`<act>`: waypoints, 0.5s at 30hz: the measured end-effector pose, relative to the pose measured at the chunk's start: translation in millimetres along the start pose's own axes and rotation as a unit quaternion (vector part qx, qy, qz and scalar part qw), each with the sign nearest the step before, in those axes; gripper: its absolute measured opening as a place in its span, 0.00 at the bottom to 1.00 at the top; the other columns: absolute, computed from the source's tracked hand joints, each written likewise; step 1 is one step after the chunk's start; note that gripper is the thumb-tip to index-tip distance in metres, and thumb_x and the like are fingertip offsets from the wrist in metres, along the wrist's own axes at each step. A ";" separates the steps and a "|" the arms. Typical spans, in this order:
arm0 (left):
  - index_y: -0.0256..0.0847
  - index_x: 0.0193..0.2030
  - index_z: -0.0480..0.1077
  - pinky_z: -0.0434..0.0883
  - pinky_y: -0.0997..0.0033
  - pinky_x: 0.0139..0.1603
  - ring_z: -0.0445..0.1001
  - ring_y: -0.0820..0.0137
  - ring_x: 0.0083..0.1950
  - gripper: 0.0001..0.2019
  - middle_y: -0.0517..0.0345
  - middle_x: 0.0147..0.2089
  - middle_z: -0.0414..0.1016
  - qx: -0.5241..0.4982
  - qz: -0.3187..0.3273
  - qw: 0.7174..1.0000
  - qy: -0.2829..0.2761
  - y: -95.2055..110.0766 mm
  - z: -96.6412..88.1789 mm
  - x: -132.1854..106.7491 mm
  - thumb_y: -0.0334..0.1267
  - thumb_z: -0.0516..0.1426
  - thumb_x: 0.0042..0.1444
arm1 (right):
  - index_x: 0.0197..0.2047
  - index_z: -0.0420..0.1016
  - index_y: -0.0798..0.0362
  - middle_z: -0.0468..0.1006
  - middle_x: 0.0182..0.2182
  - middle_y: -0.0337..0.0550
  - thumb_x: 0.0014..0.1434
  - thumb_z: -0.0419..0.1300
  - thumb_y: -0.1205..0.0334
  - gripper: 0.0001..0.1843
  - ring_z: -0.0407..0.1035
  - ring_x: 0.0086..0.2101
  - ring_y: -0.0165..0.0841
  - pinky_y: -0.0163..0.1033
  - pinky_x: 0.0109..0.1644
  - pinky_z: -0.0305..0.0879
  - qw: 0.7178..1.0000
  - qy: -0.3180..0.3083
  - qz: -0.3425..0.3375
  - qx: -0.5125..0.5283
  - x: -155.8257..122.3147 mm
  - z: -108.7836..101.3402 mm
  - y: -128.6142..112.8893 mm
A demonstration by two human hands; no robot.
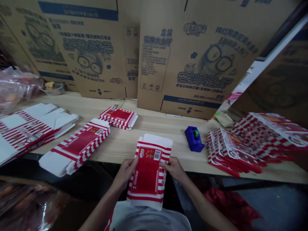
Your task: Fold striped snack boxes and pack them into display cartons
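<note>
Between my two hands is a red-and-white striped carton [146, 175], its white end flaps standing out at top and bottom. My left hand [127, 171] grips its left edge, thumb on the front. On the right edge, my right hand [175, 167] holds it with the thumb pressed on the printed face. The carton's upper part lies over the table's front edge, and its lower part hangs near my lap. Left of it lies a stack of similar cartons [83, 142] with open flaps. A smaller pile of flattened-looking striped packs [120, 116] sits behind.
A blue tape dispenser [194, 139] stands right of the carton. Stacked striped boxes [231, 149] fill the table's right end. Flat carton blanks [29, 128] lie at far left, near a small clear tub [54, 89]. Large cardboard boxes [197, 64] form a wall behind the wooden table [108, 154].
</note>
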State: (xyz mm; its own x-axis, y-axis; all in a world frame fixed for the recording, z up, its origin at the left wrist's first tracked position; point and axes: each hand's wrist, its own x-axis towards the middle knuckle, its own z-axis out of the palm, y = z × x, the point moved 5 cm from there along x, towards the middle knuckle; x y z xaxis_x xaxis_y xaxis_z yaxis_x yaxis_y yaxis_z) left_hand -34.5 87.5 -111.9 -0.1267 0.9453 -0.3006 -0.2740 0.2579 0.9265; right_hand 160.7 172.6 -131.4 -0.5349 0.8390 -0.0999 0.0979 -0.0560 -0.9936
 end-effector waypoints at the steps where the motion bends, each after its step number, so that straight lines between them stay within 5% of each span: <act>1: 0.36 0.30 0.74 0.74 0.68 0.33 0.78 0.65 0.30 0.20 0.53 0.29 0.80 0.009 0.029 1.000 -0.004 2.7 3.0 2.2 0.55 0.61 0.50 | 0.32 0.80 0.51 0.81 0.31 0.41 0.48 0.68 0.49 0.15 0.75 0.34 0.41 0.47 0.41 0.72 0.999 -0.025 0.015 0.017 -2.9 -0.4 5.6; 4: 0.39 0.54 0.70 0.74 0.63 0.49 0.77 0.60 0.49 0.25 0.47 0.49 0.79 -0.014 0.129 0.992 -0.007 12.2 7.7 8.7 0.46 0.64 0.50 | 0.37 0.79 0.52 0.81 0.33 0.42 0.47 0.69 0.50 0.17 0.75 0.36 0.39 0.45 0.43 0.71 0.993 -0.096 0.042 0.052 -11.2 2.9 14.2; 7: 0.40 0.63 0.62 0.74 0.60 0.51 0.75 0.59 0.53 0.33 0.45 0.56 0.74 -0.047 0.130 0.990 -0.011 6.3 8.1 13.7 0.43 0.64 0.50 | 0.48 0.73 0.47 0.79 0.40 0.41 0.46 0.71 0.54 0.25 0.75 0.38 0.36 0.44 0.46 0.71 0.996 0.000 0.002 0.086 -12.9 -7.9 13.7; 10: 0.43 0.65 0.60 0.75 0.59 0.48 0.78 0.59 0.48 0.37 0.47 0.52 0.77 -0.046 0.080 0.995 -0.031 -6.2 6.9 15.8 0.44 0.65 0.49 | 0.54 0.69 0.44 0.77 0.43 0.41 0.47 0.70 0.55 0.30 0.73 0.36 0.33 0.42 0.44 0.71 0.988 0.127 -0.030 0.079 -12.6 -23.8 15.8; 12: 0.42 0.64 0.62 0.76 0.58 0.45 0.79 0.59 0.43 0.36 0.49 0.47 0.80 -0.038 0.047 0.997 -0.039 -12.5 4.8 17.9 0.45 0.65 0.48 | 0.52 0.73 0.46 0.78 0.41 0.42 0.51 0.68 0.54 0.25 0.72 0.37 0.35 0.43 0.44 0.71 0.990 0.125 -0.031 0.048 -9.7 -26.8 18.5; 15: 0.38 0.51 0.75 0.73 0.62 0.49 0.76 0.60 0.48 0.22 0.49 0.48 0.79 -0.008 0.068 0.997 -0.018 -12.8 -0.1 25.7 0.44 0.64 0.50 | 0.43 0.80 0.49 0.77 0.40 0.45 0.54 0.64 0.54 0.14 0.71 0.41 0.38 0.44 0.47 0.69 0.992 0.109 -0.059 -0.012 -4.0 -28.7 17.9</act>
State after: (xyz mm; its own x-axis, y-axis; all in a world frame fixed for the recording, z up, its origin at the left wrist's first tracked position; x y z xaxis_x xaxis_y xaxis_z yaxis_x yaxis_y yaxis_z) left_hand -34.3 108.4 -131.5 -0.1305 0.9779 -0.1633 -0.2719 0.1231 0.9544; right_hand 188.7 183.8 -147.3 -0.3505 0.9360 0.0334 0.0659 0.0602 -0.9960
